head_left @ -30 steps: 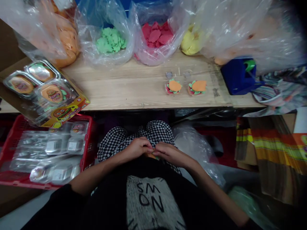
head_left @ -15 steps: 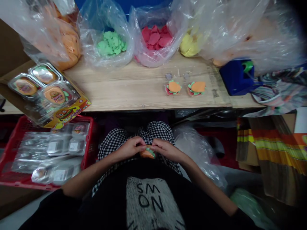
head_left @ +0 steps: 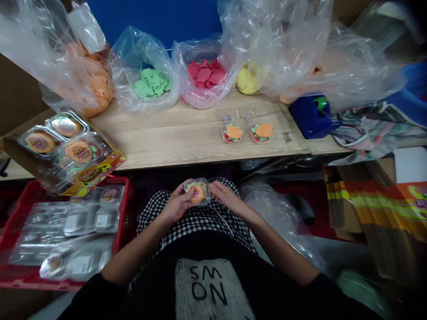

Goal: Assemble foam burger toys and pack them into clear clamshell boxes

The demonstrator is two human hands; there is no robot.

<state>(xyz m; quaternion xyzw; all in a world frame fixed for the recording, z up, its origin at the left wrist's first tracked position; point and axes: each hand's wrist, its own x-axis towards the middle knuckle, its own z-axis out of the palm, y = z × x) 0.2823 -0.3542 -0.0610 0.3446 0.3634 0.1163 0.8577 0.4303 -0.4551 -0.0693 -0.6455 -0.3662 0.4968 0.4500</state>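
Observation:
A small clear plastic case (head_left: 197,192) with an orange and green burger toy inside sits between my two hands above my checked lap. My left hand (head_left: 177,204) grips its left side with curled fingers. Fingertips of my right hand (head_left: 225,198) press on its right edge. Two more burger toys (head_left: 233,133) (head_left: 263,131) lie on the wooden table (head_left: 167,138), right of the middle. Behind them stand clear bags of green pieces (head_left: 150,82), red pieces (head_left: 203,74), yellow pieces (head_left: 248,78) and orange pieces (head_left: 95,84).
A card with three packed burger toys (head_left: 71,149) overhangs the table's left front edge. Below it a red crate (head_left: 60,226) holds several clear cases. A blue tape dispenser (head_left: 310,116) stands at the right. Striped cardboard (head_left: 376,209) is stacked at the far right.
Both hands rose from close to my body toward the table edge. The burger toy, before half hidden between my fingers, now shows face up in its clear case.

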